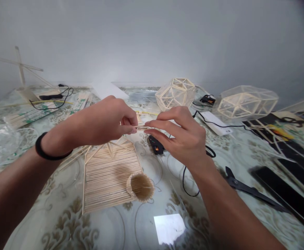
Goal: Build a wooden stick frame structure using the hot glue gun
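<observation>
Above the table, my left hand [107,119] is closed, its thumb and forefinger pinching one end of short, thin wooden sticks [141,127]. At the other end, the thumb and fingertips of my right hand [181,135] pinch the same sticks. How many sticks there are I cannot make out. Below my left hand lies a flat panel of wooden sticks side by side [105,187], with several loose-looking sticks over its far edge. A round cup made of sticks [140,187] is at the panel's near right corner. Beneath my right hand sits a black tool with an orange part [156,144].
Two faceted stick frames with clear film, one smaller [176,93] and one longer [247,102], stand at the back. Black scissors [251,189] lie at right. A white bar [215,123], cords, stick packs [32,114] and a stick cross [20,64] are around.
</observation>
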Motion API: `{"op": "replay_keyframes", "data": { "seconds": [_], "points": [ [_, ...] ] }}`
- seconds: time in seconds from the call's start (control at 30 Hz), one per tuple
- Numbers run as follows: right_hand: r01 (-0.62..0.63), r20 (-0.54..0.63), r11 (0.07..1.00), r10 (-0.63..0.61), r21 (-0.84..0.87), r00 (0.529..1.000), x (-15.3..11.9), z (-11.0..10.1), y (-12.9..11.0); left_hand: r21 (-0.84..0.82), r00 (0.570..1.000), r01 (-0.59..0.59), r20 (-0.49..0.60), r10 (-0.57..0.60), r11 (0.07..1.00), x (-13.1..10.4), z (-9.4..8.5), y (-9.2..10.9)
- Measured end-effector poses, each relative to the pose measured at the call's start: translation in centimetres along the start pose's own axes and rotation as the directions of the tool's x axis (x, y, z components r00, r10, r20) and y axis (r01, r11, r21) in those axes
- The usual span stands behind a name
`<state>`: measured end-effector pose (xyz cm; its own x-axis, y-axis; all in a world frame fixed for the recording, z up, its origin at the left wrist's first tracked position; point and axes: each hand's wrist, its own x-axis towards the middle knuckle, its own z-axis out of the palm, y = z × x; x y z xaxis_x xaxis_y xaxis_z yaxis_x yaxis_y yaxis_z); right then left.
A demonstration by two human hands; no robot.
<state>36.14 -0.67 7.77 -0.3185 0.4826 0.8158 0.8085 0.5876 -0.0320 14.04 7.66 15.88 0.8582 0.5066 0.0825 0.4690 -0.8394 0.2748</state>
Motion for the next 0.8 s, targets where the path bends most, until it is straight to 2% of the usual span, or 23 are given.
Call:
{"op": "replay_keyframes", "data": {
  "seconds": [0.23,0.4,0.6,0.8],
  "points": [
    [-0.014,-0.010,1.000,0.013,-0.004,1.000,-0.12,0.02,-0.07,-0.019,0.999,0.035,0.004,-0.035,0.999,0.07,-0.09,0.23],
    [0.069,-0.093,0.998,-0.069,-0.003,0.993,-0.23,0.33,0.40,-0.045,0.998,0.054,-0.008,-0.055,0.997,0.15,0.02,0.15],
    [0.106,-0.126,0.994,-0.104,0.006,0.987,-0.29,0.55,0.67,-0.063,0.997,0.057,-0.041,-0.060,0.996,0.17,0.11,0.06],
    [0.096,-0.113,0.995,-0.097,-0.014,0.989,-0.27,0.45,0.58,-0.051,0.996,0.079,-0.045,-0.082,0.996,0.26,0.01,0.27]
  ]
}}
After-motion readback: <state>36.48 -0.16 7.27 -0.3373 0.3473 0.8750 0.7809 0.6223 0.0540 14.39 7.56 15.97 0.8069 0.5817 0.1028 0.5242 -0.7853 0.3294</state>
